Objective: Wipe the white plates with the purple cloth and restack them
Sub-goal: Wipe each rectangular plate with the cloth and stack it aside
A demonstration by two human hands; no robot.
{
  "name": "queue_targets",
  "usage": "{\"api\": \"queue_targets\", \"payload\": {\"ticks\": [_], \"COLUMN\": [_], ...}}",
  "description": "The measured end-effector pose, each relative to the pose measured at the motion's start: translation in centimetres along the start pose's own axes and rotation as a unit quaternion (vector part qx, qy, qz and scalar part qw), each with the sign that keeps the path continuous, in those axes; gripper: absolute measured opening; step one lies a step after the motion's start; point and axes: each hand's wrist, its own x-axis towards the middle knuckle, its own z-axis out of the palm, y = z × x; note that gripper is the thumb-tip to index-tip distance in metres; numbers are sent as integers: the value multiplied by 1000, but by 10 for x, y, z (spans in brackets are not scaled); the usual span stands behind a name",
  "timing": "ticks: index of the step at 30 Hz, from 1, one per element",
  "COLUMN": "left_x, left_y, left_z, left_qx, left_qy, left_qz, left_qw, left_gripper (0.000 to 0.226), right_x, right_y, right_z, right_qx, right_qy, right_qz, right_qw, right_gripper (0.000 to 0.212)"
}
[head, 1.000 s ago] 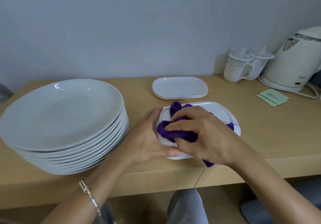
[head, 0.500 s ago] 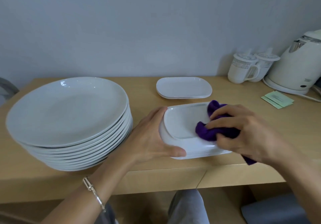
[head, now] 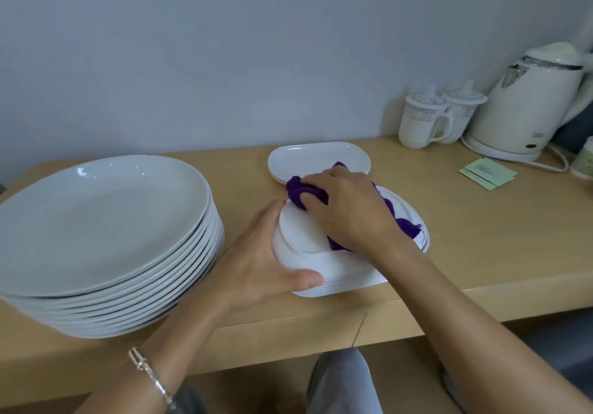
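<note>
Overall, the light wood table (head: 481, 253) carried everything under both grips. Stack of round white plates (head: 106, 227) stood just left of the left grip, close beside its wrist. White kettle (head: 526, 115) sat on its base, well to the right of and beyond the right grip. Oblong white plate (head: 298, 237) sat between the two grips, its left end tipped up off the lower oblong plates (head: 353, 280) beneath it. Left grip (head: 256, 259) grasped that raised end, with the thumb curled over the near edge and the fingers round the far side. Right grip (head: 346, 211) was clenched round the purple cloth (head: 305, 190), pressing the bunched cloth onto the far left part of the tipped plate. A loose tail of cloth trailed out past the right wrist over the lower plates. Second pile of oblong plates (head: 317, 156) lay just beyond the right grip, partly hidden by its knuckles. Two lidded mugs (head: 420, 121) stood side by side beyond and right of the right grip, next to the kettle. Green sachets (head: 487, 174) lay flat, well apart to the right of the right grip. Bracelet (head: 150, 378) sat on the wrist behind the left grip.
</note>
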Motion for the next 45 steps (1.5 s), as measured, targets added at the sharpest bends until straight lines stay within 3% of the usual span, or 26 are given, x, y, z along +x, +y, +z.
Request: {"api": "queue_targets", "payload": {"ticks": [2, 5, 9, 15, 18, 22, 26, 30, 33, 37, 40, 45], "left_x": [-1, 0, -1, -2, -1, 1, 0, 0, -1, -3, -5, -16], "left_y": [1, 5, 6, 6, 5, 0, 9, 2, -4, 4, 11, 1], "left_z": [0, -1, -2, -1, 0, 1, 3, 0, -2, -1, 1, 6], "left_qx": [12, 21, 27, 47, 44, 28, -23, -18, 13, 32, 84, 244], "left_qy": [0, -2, -4, -2, 8, 3, 30, 28, 21, 6, 9, -8], "left_qz": [-19, -15, -10, -15, -2, 4, 19, 20, 3, 7, 20, 88], "left_qw": [1000, 1000, 1000, 999, 999, 1000, 999, 999, 1000, 999, 996, 966], "left_gripper": [97, 85, 83, 85, 85, 103, 84, 82, 88, 87, 79, 99], "right_x": [7, 4, 0, -20, -38, -48, -35, -11, -2, -10, -18, -25], "right_y": [25, 45, 55, 71, 62, 25, -22, -17, 13, 44, 46, 48], "right_z": [-18, -42, -43, -49, -42, -15, 11, 6, -14, -34, -33, -33], "right_qx": [-29, 69, 128, 277, 202, 36, 10, 5, -30, 8, 24, 60], "right_qy": [-6, -26, -9, 50, 98, 113, 74, 7, 19, 24, 46, 75], "right_qz": [53, 125, 145, 209, 173, 44, -58, -14, 45, 113, 110, 113], "right_qw": [998, 989, 981, 937, 959, 992, 996, 1000, 998, 993, 993, 989], "right_gripper": [28, 19, 15, 12, 10, 25, 32, 30, 23, 29, 28, 24]}}
